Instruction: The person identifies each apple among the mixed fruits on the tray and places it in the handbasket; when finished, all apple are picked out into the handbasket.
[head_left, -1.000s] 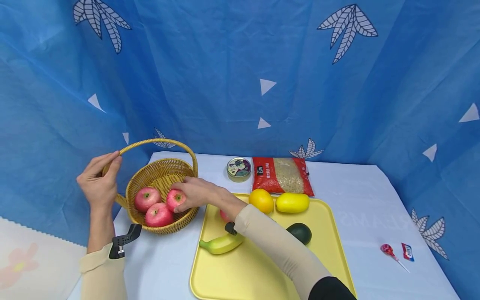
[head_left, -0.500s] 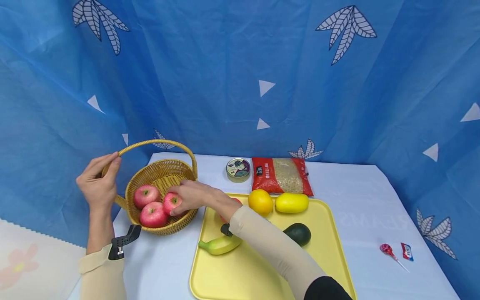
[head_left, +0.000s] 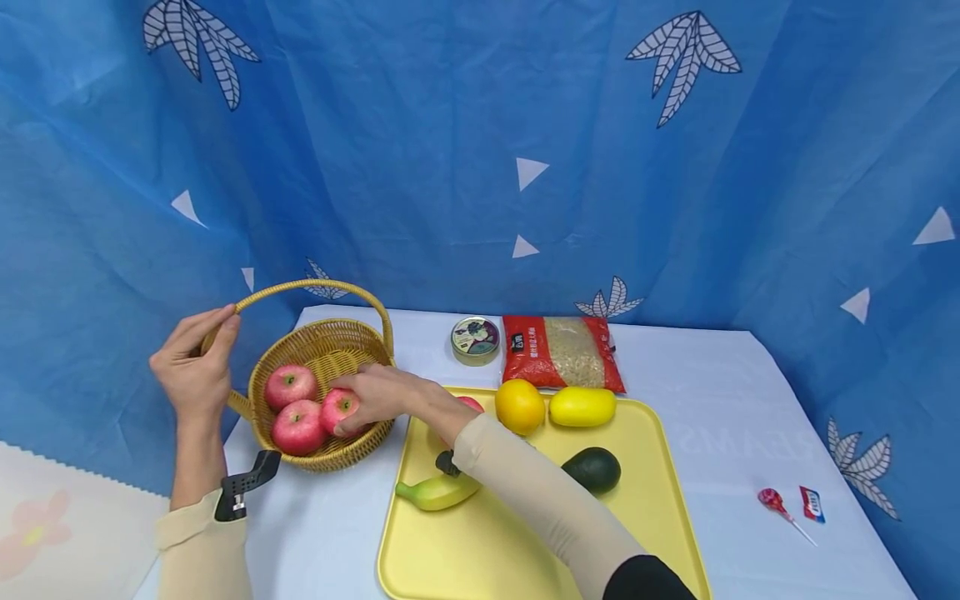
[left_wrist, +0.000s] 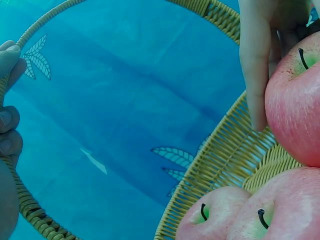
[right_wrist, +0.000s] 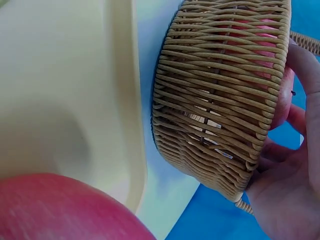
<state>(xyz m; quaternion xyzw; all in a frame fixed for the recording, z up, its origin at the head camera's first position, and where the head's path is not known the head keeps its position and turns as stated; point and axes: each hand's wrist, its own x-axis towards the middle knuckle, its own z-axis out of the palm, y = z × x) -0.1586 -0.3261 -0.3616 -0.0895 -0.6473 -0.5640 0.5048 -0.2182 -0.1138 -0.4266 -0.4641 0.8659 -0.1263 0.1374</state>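
At the left of the head view stands a woven basket (head_left: 337, 337) with an arched handle (head_left: 330, 285). My left hand (head_left: 193, 362) grips that handle at its left side, fingers wrapped round it in the left wrist view (left_wrist: 9, 65). Inside the basket my right hand (head_left: 381, 393) holds a red apple (head_left: 340, 408), with fingers and thumb on either side of it. Two more apples, a back one (head_left: 291, 387) and a front one (head_left: 300, 428), lie to its left. The held apple sits right against the front one. Its underside is hidden.
A yellow tray (head_left: 480, 558) right of the basket bears a banana (head_left: 438, 492), an orange (head_left: 520, 407), a yellow oblong fruit (head_left: 582, 407), a dark green fruit (head_left: 593, 470) and a partly hidden apple (head_left: 471, 403). Behind are a round tin (head_left: 476, 340) and a red bag (head_left: 561, 353). A lollipop (head_left: 772, 502) lies far right.
My right hand has shifted slightly left and down with the apple, and the front apple in the basket has moved left. My left hand keeps its hold on the handle.
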